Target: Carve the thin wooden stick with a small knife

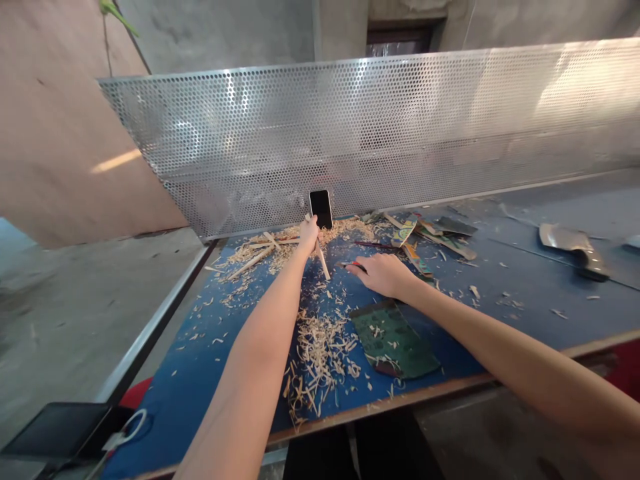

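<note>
My left hand is closed round a thin pale wooden stick, held slanting with its lower end on the blue tabletop. My right hand rests on the table just to the right of the stick, fingers closed on a small tool with a red and black handle; its blade is hidden. Pale wood shavings lie in heaps below and behind both hands. More thin sticks lie to the left of my left hand.
A black phone leans upright against the perforated metal screen at the table's back. A dark green mat lies near the front edge. Patterned flat offcuts and a grey metal piece lie to the right. A tablet sits at lower left.
</note>
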Available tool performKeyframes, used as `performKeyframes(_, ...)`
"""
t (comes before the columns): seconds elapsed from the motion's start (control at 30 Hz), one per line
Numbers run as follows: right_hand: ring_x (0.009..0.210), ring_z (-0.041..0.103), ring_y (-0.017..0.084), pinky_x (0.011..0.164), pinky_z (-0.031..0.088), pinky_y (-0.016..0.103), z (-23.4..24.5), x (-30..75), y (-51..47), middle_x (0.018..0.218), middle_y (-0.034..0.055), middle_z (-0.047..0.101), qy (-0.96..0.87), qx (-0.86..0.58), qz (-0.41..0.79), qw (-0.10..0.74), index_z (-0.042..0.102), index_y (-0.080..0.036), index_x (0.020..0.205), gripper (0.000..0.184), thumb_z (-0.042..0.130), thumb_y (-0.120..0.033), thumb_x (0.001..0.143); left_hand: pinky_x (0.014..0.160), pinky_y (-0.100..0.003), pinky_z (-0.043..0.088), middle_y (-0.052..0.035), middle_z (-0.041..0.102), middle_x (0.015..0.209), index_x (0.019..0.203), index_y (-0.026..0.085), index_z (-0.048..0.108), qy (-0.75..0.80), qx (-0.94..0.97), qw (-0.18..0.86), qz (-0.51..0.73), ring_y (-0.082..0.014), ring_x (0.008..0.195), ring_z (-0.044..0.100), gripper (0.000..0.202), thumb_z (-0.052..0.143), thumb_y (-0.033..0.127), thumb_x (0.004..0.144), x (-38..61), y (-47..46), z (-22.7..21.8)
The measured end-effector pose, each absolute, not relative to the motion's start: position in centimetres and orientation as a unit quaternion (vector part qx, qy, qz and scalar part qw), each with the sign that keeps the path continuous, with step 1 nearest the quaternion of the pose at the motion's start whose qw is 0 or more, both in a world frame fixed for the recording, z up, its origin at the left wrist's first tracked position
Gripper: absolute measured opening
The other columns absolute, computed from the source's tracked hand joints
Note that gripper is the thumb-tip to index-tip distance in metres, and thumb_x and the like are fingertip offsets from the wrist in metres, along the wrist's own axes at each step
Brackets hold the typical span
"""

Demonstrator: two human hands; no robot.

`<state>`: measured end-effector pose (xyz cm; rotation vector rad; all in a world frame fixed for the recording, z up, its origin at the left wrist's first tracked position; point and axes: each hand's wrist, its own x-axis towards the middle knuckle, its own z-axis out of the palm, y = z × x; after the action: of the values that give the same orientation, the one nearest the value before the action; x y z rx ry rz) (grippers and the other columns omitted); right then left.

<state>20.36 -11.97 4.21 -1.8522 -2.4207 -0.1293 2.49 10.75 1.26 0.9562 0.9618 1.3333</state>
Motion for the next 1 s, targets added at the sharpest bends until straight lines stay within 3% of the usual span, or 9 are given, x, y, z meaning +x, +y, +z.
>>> performKeyframes(0.13,0.095,0.079,0.033,0.077,0.045,0.035,3.8,21.0,-11.4,0.106,0.0158,0.085,-0.789,-0.611,-0.031,0.057,0.076,-0.021,0.128,0.056,0.034,-0.057,0.118,0.045,-0.025,0.018,0.0115,0.028,0.057,0.1,0.028,0.045,0.408,0.396,0.594,0.568,-0.0082,0.04,0.027,0.036,0.07,0.053,0.105,2.9,9.4,2.3)
performKeyframes(0.27,0.097,0.078,0.03,0.078,0.044,0.034,3.8,21.1,-11.1,0.108,0.0129,0.085,-0.809,-0.581,-0.003,0.082,0.075,-0.023,0.123,0.048,0.039,-0.053,0.118,0.045,-0.022,0.019,0.011,0.038,0.058,0.106,0.029,0.045,0.374,0.412,0.617,0.557,-0.0076,0.04,0.03,0.037,0.067,0.059,0.105,3.0,8.2,3.1)
performKeyframes(0.43,0.103,0.077,0.028,0.081,0.044,0.032,3.6,20.7,-10.4,0.116,0.0109,0.084,-0.839,-0.535,0.019,0.098,0.074,-0.023,0.121,0.042,0.041,-0.049,0.118,0.043,-0.023,0.016,0.0116,0.034,0.055,0.102,0.027,0.045,0.356,0.412,0.641,0.541,-0.008,0.038,0.027,0.032,0.06,0.054,0.109,3.8,7.5,3.5)
performKeyframes(0.53,0.099,0.078,0.029,0.079,0.045,0.033,3.3,20.3,-9.9,0.111,0.012,0.084,-0.839,-0.538,0.003,0.079,0.072,-0.022,0.127,0.045,0.04,-0.053,0.118,0.042,-0.024,0.015,0.0112,0.031,0.053,0.099,0.027,0.043,0.349,0.394,0.657,0.54,-0.0086,0.037,0.024,0.028,0.055,0.049,0.112,4.6,7.2,3.5)
performKeyframes(0.83,0.107,0.08,0.035,0.092,0.055,0.042,3.4,19.0,-9.9,0.115,0.0203,0.084,-0.817,-0.575,-0.033,0.033,0.081,-0.015,0.119,0.07,0.029,-0.062,0.117,0.044,-0.023,0.014,0.0119,0.029,0.053,0.096,0.026,0.042,0.319,0.369,0.687,0.539,-0.0067,0.037,0.024,0.042,0.063,0.06,0.108,4.9,6.7,3.2)
performKeyframes(1.0,0.112,0.08,0.036,0.098,0.056,0.044,3.4,18.6,-9.9,0.12,0.0222,0.083,-0.803,-0.595,-0.007,0.023,0.081,-0.014,0.119,0.071,0.027,-0.06,0.118,0.042,-0.022,0.01,0.0125,0.027,0.053,0.097,0.027,0.041,0.293,0.374,0.7,0.534,-0.0072,0.034,0.024,0.032,0.056,0.05,0.113,5.4,6.5,3.8)
